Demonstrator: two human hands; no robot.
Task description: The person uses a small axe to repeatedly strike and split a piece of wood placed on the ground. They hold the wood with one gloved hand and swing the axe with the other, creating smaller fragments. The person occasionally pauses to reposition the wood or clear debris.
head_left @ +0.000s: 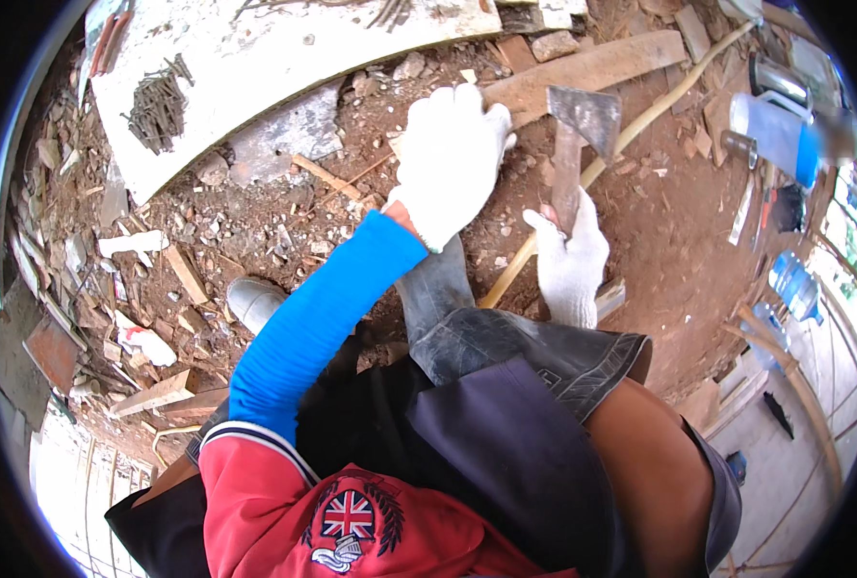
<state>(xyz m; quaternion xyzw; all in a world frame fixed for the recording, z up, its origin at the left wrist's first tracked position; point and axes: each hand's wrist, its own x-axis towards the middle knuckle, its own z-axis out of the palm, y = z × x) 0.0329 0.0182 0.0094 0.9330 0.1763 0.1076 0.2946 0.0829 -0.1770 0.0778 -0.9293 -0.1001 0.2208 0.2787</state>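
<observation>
My right hand, in a white knitted glove, is closed round the wooden handle of a hatchet. The hatchet stands with its worn metal head up, the blade corner toward the right. A flat wooden plank runs off to the upper right from my left hand, also gloved in white. The plank's near end comes out between thumb and fingers, which look closed on it; the fingertips are hidden. Behind the hatchet a long pale pole slants across the ground and passes beside my right hand.
A pale board at the upper left bears a pile of nails. Stones and wood offcuts litter the dirt. On the right are a blue-and-white jug and a clear blue bottle. My boot is at left.
</observation>
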